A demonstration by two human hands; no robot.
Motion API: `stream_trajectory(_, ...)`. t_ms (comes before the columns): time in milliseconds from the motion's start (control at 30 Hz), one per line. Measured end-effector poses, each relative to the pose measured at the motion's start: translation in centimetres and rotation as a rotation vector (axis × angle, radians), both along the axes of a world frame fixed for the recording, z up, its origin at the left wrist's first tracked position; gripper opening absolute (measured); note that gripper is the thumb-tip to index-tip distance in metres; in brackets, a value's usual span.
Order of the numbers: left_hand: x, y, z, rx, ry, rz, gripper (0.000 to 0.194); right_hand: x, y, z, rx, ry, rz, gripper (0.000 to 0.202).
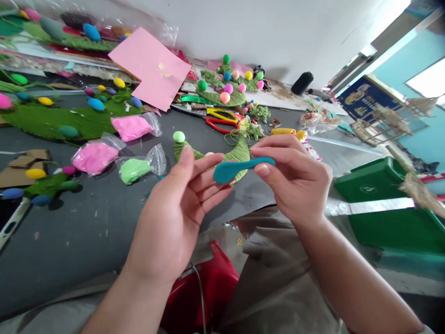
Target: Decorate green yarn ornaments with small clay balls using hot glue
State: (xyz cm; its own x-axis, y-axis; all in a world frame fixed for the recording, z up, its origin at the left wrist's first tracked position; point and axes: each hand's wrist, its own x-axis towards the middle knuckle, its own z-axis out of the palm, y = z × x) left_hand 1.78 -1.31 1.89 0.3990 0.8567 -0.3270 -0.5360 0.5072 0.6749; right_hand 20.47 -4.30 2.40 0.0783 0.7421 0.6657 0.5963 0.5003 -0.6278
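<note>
Teal clay teardrop [229, 171]: spans the gap between your hands, its broad end at your left fingers.
Right hand [301, 185]: you pinch the narrow tail between thumb and fingers.
Left hand [170, 218]: your palm is turned up, fingers extended, ungripping.
Green yarn-wrapped crescent [241, 149]: lies on the table behind the teardrop.

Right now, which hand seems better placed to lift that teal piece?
Probably the right hand: its thumb and fingers pinch the narrow end of the teal piece. The left hand is open, palm up, its fingers by the wide end, so it seems better placed to support than to lift.
</note>
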Motion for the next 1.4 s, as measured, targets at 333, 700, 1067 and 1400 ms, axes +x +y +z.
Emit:
stream_trajectory(333, 0.2, -0.5, -0.3, 0.12, 0.007, -0.133, 0.03, -0.5, 0.0, -0.9, -0.173, -0.235, 0.174, 0.037)
stream_trajectory(700, -0.2, -0.3, -1.2, 0.107, 0.121, -0.055, 0.045, -0.5, -0.1, -0.7, -0.102, -0.296, 0.259, 0.029)
stream_trajectory(1067, -0.9, 0.3, 0.0, -0.143, -0.259, -0.197, 0.066, 0.1, 0.1, 0.0, -0.102, -0.028, -0.04, 0.019)
stream_trajectory(1400, -1.2, 0.7, -0.1, -0.21, -0.352, -0.224, 0.067, 0.2, -0.4, 0.3, -0.161, -0.055, 0.069, 0.029)
